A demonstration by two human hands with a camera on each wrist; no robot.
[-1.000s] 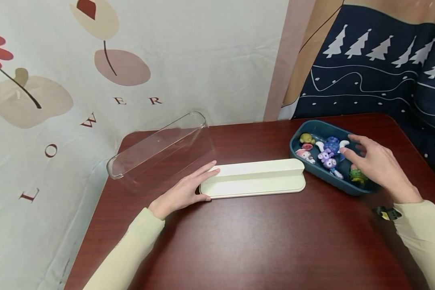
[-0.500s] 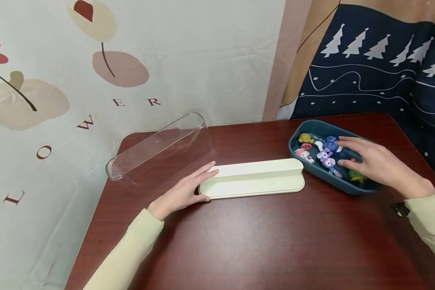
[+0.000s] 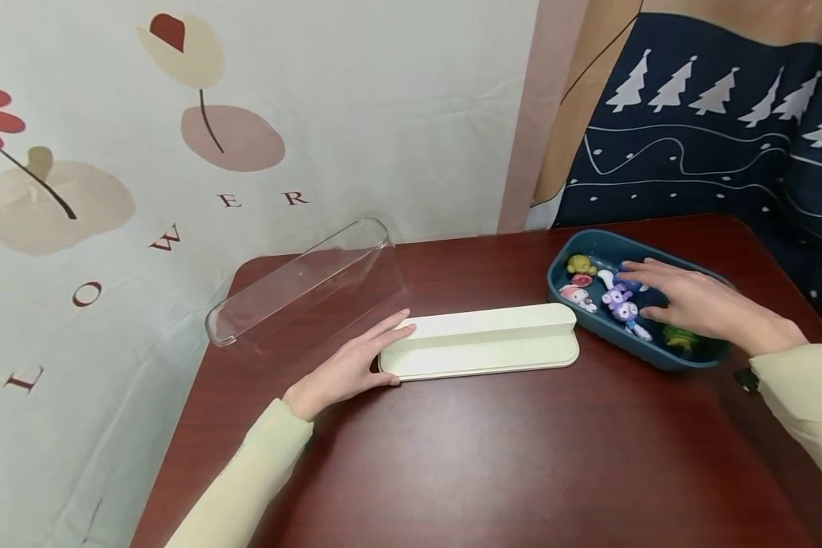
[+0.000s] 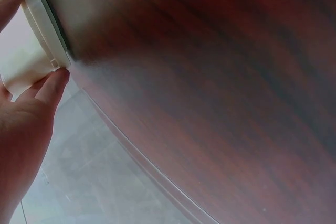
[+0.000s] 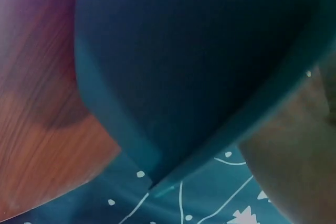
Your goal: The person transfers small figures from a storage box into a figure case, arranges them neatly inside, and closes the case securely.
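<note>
A pale cream stepped display base point(image 3: 479, 352) lies lengthwise on the table. My left hand point(image 3: 342, 373) holds its left end, thumb at the front edge and fingers toward the back; the left wrist view shows digits on two edges of the base point(image 4: 34, 30). At the right, a dark blue tray point(image 3: 630, 354) contains several small toy figures. My right hand point(image 3: 705, 304) hovers over it, fingers spread and loosely bent. Below them is a purple figurine point(image 3: 619, 303), and a blue figurine point(image 3: 630, 280) is partly covered by the fingers. Also inside are a pink-and-white figurine point(image 3: 578, 297) and a green figurine point(image 3: 680, 336).
A clear plastic cover point(image 3: 308, 281) sits at the back left of the reddish-brown table point(image 3: 493, 457). Behind stands a pale printed cloth point(image 3: 383, 114). A navy cloth with white trees point(image 3: 699, 152) hangs beyond the tray.
My right hand has moved left and inward over the tray, covering more of the blue figurine. My left hand stays at the base's left end. The view shifts slightly.
</note>
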